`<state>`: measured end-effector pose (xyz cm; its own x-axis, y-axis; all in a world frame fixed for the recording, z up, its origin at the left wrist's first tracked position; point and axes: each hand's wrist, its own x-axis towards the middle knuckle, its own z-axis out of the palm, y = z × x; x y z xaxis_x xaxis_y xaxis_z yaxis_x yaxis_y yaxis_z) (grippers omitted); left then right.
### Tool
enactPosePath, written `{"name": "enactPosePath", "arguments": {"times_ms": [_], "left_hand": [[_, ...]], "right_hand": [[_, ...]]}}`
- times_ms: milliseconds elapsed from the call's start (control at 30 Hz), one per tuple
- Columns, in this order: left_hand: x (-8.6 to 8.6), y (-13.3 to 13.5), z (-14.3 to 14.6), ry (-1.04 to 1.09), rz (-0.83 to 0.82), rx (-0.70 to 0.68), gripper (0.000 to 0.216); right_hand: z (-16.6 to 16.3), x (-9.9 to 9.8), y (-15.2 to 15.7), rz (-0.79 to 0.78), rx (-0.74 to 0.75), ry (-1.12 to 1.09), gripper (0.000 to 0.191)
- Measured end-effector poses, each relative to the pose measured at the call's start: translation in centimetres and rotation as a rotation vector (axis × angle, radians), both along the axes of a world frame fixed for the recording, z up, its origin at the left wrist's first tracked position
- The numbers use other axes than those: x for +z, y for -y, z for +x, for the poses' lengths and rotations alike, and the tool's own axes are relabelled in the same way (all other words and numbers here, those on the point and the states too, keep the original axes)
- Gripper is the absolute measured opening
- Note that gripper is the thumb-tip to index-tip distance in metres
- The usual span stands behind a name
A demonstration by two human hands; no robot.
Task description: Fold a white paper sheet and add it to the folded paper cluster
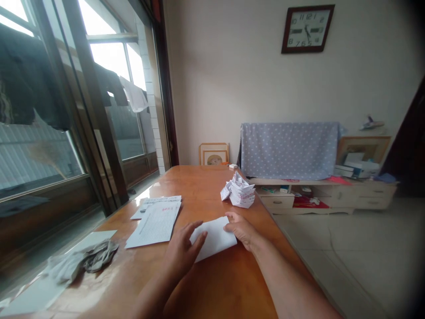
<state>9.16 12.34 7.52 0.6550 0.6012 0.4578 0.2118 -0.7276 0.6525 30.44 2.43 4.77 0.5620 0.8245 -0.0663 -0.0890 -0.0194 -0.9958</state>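
Note:
A white sheet of paper (214,239), seemingly folded over, lies at a slant on the wooden table between my hands. My left hand (186,248) rests at its left end, thumb and fingers apart over the paper. At the other end, my right hand (244,230) pinches the far right corner between thumb and fingers. Just beyond the sheet stands a stack of folded paper boats (242,195), nested in one another, with a smaller folded piece (226,191) leaning at its left side. To the left lie several printed sheets (156,221) in a loose pile.
A crumpled grey cloth (99,255) and a pale sheet (36,297) lie at the table's left edge. A small white box (233,166) sits at the far end of the table (195,181). Beyond the right edge stands a low cabinet (375,199) beside a cloth-covered object (288,150).

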Motion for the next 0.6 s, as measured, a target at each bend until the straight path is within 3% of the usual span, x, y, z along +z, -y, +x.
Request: {"name": "enactPosePath", "arguments": {"times_ms": [100, 200, 467, 600], "left_hand": [[1.0, -1.3, 0.4, 0.155, -0.315, 0.116, 0.052], [1.4, -2.2, 0.8, 0.211, -0.508, 0.14, 0.056], [-1.1, -2.7, 1.0, 0.145, -0.791, -0.04, 0.067], [-1.5, -3.2, 1.0, 0.181, -0.915, -0.128, 0.07]], "right_hand": [[0.2, 0.0, 0.0, 0.041, 0.02, -0.003, 0.069], [0.7, -0.5, -0.1, 0.107, 0.007, 0.043, 0.065], [0.7, -0.4, -0.1, 0.134, -0.01, 0.088, 0.059], [0.3, 0.1, 0.1, 0.164, 0.012, -0.003, 0.056]]}}
